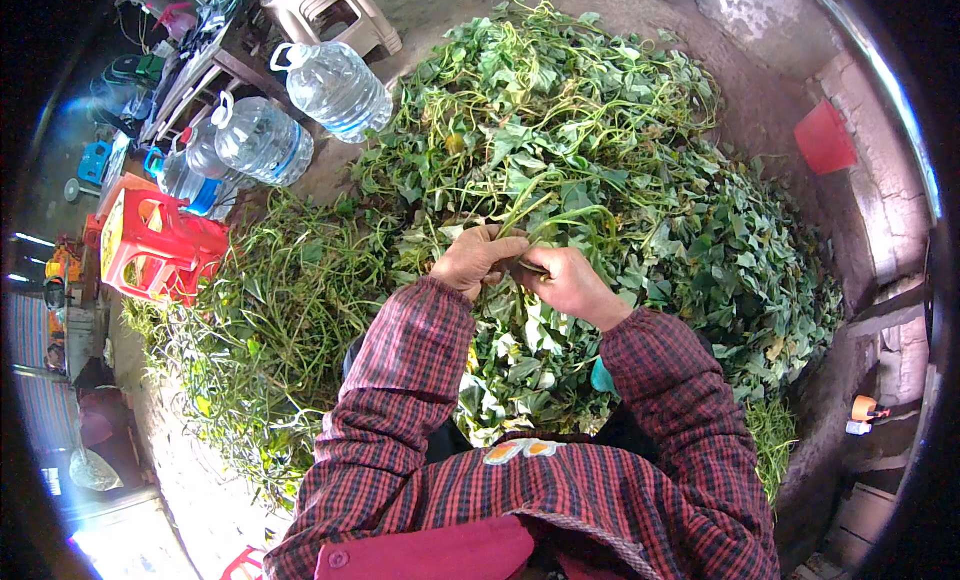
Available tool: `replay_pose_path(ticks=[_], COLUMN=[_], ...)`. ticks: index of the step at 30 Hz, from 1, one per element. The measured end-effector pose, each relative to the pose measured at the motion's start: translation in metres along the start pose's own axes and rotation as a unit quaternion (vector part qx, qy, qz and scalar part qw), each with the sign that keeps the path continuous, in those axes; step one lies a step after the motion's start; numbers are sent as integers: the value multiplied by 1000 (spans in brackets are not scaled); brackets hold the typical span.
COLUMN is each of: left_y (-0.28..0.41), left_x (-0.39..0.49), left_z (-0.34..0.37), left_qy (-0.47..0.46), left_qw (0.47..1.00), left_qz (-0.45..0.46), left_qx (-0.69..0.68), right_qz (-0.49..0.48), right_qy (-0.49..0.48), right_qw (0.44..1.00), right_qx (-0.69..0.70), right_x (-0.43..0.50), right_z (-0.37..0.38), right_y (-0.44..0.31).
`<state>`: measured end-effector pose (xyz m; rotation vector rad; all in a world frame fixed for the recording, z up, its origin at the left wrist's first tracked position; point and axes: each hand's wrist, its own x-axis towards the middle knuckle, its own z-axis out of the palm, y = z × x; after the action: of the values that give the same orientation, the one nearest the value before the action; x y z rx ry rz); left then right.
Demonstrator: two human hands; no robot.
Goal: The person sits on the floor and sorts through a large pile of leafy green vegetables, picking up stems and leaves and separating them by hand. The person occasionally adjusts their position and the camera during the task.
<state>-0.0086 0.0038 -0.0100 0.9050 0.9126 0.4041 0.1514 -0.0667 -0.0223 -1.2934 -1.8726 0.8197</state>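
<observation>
My left hand (480, 259) is closed around a few green leafy-vine stems (519, 208), which rise past its thumb. Close against it, my right hand (564, 278) pinches a stem piece (534, 267) between thumb and fingers. The two hands meet in front of my chest, above a large heap of cut vines with broad green leaves (540, 122). To the left of my arms spreads a second pile of thin stems, mostly bare of leaves (300, 280). My fingers hide the lower ends of the stems.
Large clear plastic bottles (337, 88) and a red plastic stool (161, 242) stand at the left. Behind them is a beige plastic stool (334, 13). A red bucket (825, 137) sits by the brick wall (870, 197) on the right. More thin stems (771, 437) lie at my right.
</observation>
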Motion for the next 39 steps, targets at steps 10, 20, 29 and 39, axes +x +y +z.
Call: replay_pose_path(ticks=[10,20,29,39], left_y=[-5,-7,-4,-6], left_x=[7,8,17,12], left_z=[1,8,-3,2], left_qy=[50,58,89,93], left_qw=[978,966,981,989], left_qz=[-40,42,99,43], left_qx=[-197,-247,-140,-103], right_qz=[-94,-82,-8,91], right_qy=[155,133,11,141], right_qw=[982,976,994,937], right_qx=[-41,-152,109,308], right_x=[7,7,0,9], right_z=[-8,-5,-10,-23], right_y=[-11,-12,-25,2])
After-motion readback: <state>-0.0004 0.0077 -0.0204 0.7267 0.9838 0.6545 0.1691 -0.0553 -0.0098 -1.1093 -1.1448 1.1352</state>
